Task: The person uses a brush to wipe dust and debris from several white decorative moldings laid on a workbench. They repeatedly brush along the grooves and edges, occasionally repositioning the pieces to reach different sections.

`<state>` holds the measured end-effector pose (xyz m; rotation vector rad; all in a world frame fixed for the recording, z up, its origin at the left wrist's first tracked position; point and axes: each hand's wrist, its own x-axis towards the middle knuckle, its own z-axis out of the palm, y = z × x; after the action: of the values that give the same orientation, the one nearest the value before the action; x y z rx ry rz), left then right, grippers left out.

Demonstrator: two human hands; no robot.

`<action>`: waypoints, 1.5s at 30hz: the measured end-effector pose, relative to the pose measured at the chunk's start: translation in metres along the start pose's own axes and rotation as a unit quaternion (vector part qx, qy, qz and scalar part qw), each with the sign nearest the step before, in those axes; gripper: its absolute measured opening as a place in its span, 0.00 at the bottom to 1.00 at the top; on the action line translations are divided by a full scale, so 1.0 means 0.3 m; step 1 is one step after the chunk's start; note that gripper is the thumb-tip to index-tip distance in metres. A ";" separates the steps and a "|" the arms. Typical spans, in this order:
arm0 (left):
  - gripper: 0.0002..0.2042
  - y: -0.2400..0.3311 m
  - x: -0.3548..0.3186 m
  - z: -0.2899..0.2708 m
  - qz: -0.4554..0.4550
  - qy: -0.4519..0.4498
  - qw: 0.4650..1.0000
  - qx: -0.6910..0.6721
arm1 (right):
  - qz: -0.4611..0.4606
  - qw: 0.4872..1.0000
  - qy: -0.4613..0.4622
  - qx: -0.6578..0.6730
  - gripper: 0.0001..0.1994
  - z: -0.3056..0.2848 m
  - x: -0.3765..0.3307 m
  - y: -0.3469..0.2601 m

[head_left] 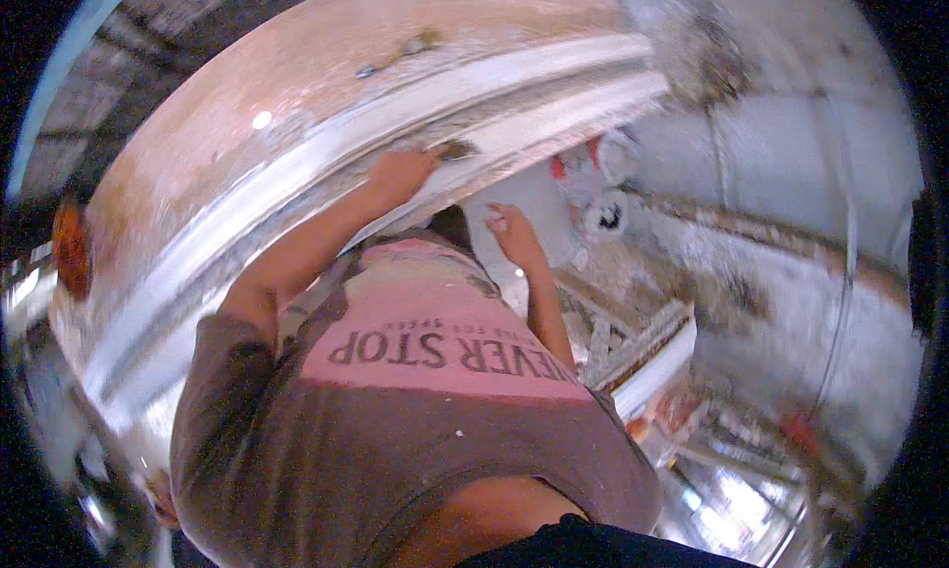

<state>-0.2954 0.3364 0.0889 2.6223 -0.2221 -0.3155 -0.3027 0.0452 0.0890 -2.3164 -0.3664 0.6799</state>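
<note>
A long white moulding (pixel 554 113) with lengthwise grooves lies across a tan work surface (pixel 287 74) in front of me. My left hand (pixel 400 175) rests on the moulding's near side, its fingers closed at a small dark piece (pixel 457 151). Blur hides what kind of piece it is. To the right, apart from the moulding, my right hand (pixel 511 234) hangs in the air over the pale floor. Its fingers are loosely bent and spread, and nothing shows in them.
Small objects (pixel 420 42) lie on the tan surface beyond the moulding. At the right are a white bucket-like container (pixel 605 217), a red and white bag (pixel 578 168) and a wooden frame (pixel 603 336). A cable (pixel 850 232) runs down the stained wall.
</note>
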 end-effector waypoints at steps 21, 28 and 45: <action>0.14 0.230 0.630 -0.014 0.092 -0.081 0.992 -0.039 | 0.068 0.997 0.041 -0.003 0.19 -0.191 -0.074 0.333; 0.15 0.232 0.989 0.069 0.134 -0.102 0.985 -0.035 | 0.124 0.992 -0.032 0.011 0.19 -0.209 -0.135 0.467; 0.20 0.274 0.820 -0.016 0.045 -0.153 0.987 -0.021 | 0.094 0.994 0.039 0.046 0.19 -0.451 0.090 0.699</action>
<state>-0.0661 0.2150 0.0880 2.5036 -0.4317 -0.6845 -0.1893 -0.1680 0.0205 -2.3006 -0.0800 0.6798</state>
